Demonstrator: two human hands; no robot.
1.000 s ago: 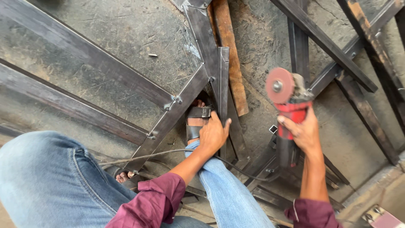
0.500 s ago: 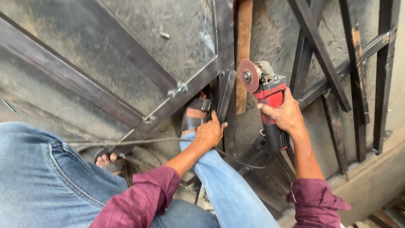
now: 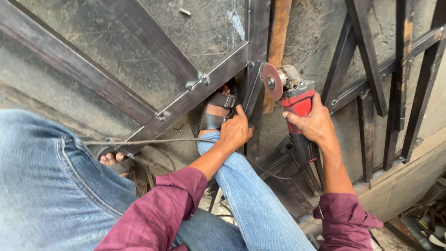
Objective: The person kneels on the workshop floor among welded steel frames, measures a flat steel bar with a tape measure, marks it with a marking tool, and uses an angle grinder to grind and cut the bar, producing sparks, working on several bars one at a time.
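Observation:
My right hand grips a red and black angle grinder. Its round disc is right beside a short dark steel bar of the metal frame lying on the ground. My left hand is closed on that bar just below the disc. My sandalled foot rests next to the bar, under a diagonal flat bar of the frame. The grinder's black cord runs leftward across my jeans leg.
More dark steel bars lie crossed on the right over the concrete floor. A rusty brown strip lies behind the grinder. My other foot shows under the frame at lower left. A concrete edge runs at the lower right.
The grinder has come down and leftward, from held up on the right to beside the short bar. My left hand has stayed on the bar.

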